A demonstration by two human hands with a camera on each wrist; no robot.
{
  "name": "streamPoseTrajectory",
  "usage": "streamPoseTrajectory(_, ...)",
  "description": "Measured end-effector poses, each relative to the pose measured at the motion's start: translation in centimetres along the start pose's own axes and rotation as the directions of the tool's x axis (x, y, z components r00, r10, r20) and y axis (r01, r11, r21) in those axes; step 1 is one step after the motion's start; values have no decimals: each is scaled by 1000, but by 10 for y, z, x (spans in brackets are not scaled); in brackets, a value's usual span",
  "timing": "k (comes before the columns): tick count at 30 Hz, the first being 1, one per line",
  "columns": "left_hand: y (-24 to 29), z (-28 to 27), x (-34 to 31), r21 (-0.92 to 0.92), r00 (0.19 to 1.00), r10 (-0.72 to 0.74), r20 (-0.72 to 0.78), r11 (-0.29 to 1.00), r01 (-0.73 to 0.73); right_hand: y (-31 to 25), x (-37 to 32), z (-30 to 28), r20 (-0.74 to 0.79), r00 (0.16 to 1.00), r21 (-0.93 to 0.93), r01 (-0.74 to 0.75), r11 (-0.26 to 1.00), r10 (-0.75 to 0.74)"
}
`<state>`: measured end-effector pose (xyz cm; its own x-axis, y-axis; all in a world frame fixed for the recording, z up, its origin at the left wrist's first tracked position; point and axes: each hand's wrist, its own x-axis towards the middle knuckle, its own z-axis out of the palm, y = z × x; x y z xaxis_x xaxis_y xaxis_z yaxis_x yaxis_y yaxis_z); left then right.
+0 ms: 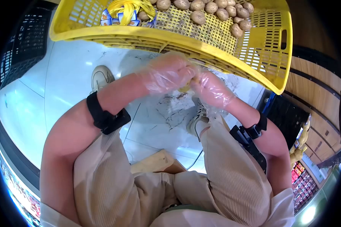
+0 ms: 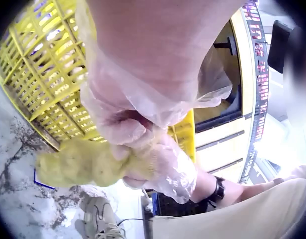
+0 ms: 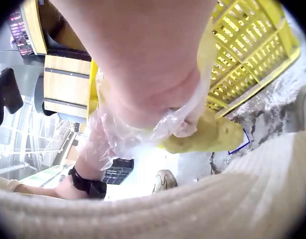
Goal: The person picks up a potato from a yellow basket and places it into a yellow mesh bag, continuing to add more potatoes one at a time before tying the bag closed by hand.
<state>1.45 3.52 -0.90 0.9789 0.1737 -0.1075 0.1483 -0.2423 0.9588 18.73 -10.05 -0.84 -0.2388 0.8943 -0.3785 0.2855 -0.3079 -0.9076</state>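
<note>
Both hands wear clear plastic gloves and meet in front of the yellow crate. My left hand (image 1: 166, 73) grips the gathered top of a yellow mesh bag (image 2: 83, 162), fingers curled. My right hand (image 1: 214, 89) pinches the same gathered neck, right against the left fingers. From the hands the bag hangs over the floor with round potatoes bulging inside. A blue-edged white label (image 3: 240, 143) sticks out at its lower end. In the head view the hands cover most of the bag, and only a bit of yellow shows under them.
The yellow crate (image 1: 140, 34) stands ahead on more stacked crates. It holds loose potatoes (image 1: 197, 17) and a bundle of yellow mesh bags (image 1: 127, 9) with blue-and-white labels. A black crate (image 1: 26, 45) is at far left. A cardboard box (image 1: 157, 162) lies on the floor between the legs.
</note>
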Motion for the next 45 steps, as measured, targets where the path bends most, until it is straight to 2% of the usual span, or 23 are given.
streamPoseTrajectory(2, -40, 14, -12, -514, 994, -20, -105, 857, -37, 2, 1, 0, -3, 997, 102, -73, 992, 74)
streamPoseTrajectory(3, -37, 9, -14, -518, 994, -20, -109, 855, -40, -4, 1, 0, -63, 996, 171, -57, 984, 69)
streamPoseTrajectory(5, -26, -3, -16, 22, 964, -259, -64, 965, 260, -11, 0, -4, -126, 989, 238, -41, 970, 73)
streamPoseTrajectory(6, -30, 1, -20, 20, 964, -259, -62, 965, 260, -12, 0, -9, -115, 973, 316, -154, 936, 199)
streamPoseTrajectory(7, -36, 9, -24, 160, 978, -143, -151, 973, 167, -13, 0, -11, -95, 943, 392, -259, 883, 319)
streamPoseTrajectory(8, -42, 14, -27, 305, 975, -14, -221, 949, 82, -13, 1, -10, -97, 943, 394, -258, 882, 319)
streamPoseTrajectory(10, -40, 17, -19, 277, 982, -8, -189, 959, 61, -14, 5, -7, -167, 878, 504, -314, 805, 448)
streamPoseTrajectory(15, -44, 23, 6, 299, 982, 96, -161, 953, -44, -26, 5, 0, -178, 850, 557, -329, 763, 496)
streamPoseTrajectory(17, -37, 15, 10, 206, 993, -108, -55, 972, 117, -24, 6, -1, -219, 830, 620, -288, 730, 513)
streamPoseTrajectory(18, -42, 19, 10, 206, 993, -106, -51, 972, 114, -23, 9, -7, -168, 847, 595, -321, 736, 505)
streamPoseTrajectory(20, -53, 30, 8, 382, 967, 163, -196, 921, -78, -27, 7, -10, -119, 857, 572, -354, 740, 502)
streamPoseTrajectory(21, -52, 36, 9, 379, 968, 165, -191, 922, -83, -33, 8, -7, -129, 848, 599, -347, 722, 514)
streamPoseTrajectory(23, -50, 50, 14, 612, 944, 244, -222, 789, -60, -35, 4, -3, -154, 830, 638, -331, 696, 536)
streamPoseTrajectory(27, -59, 55, 16, 725, 960, 248, -129, 684, -80, -34, 2, -2, -64, 859, 672, -339, 658, 508)
streamPoseTrajectory(30, -58, 52, 16, 785, 967, 236, -96, 615, -72, -37, 4, -6, -97, 830, 549, -416, 725, 550)
streamPoseTrajectory(33, -52, 46, 20, 717, 997, 78, 4, 695, -57, -37, 3, -12, -71, 838, 445, -458, 770, 540)
streamPoseTrajectory(34, -59, 48, 19, 718, 981, 184, -62, 691, -84, -38, 3, -14, -76, 837, 450, -457, 767, 543)
streamPoseTrajectory(35, -65, 50, 17, 720, 950, 287, -127, 685, -111, -38, 4, -16, -71, 851, 293, -481, 826, 520)
streamPoseTrajectory(36, -65, 50, 16, 718, 950, 289, -121, 686, -117, -37, 4, -18, -60, 864, 128, -490, 862, 500)
streamPoseTrajectory(37, -64, 50, 14, 761, 952, 289, -103, 639, -112, -34, 3, -19, -63, 862, 135, -492, 860, 503)
streamPoseTrajectory(39, -69, 52, 13, 800, 953, 292, -80, 589, -113, -28, -1, -21, -100, 984, -145, -159, 977, 145)
streamPoseTrajectory(41, -81, 55, 15, 473, 950, 250, -185, 870, -137, -26, -2, -19, -125, 982, -116, -159, 980, 145)
streamPoseTrajectory(45, -61, 47, 15, 685, 915, 359, -182, 714, -144, -37, -5, -24, -143, 978, -199, -180, 963, 153)
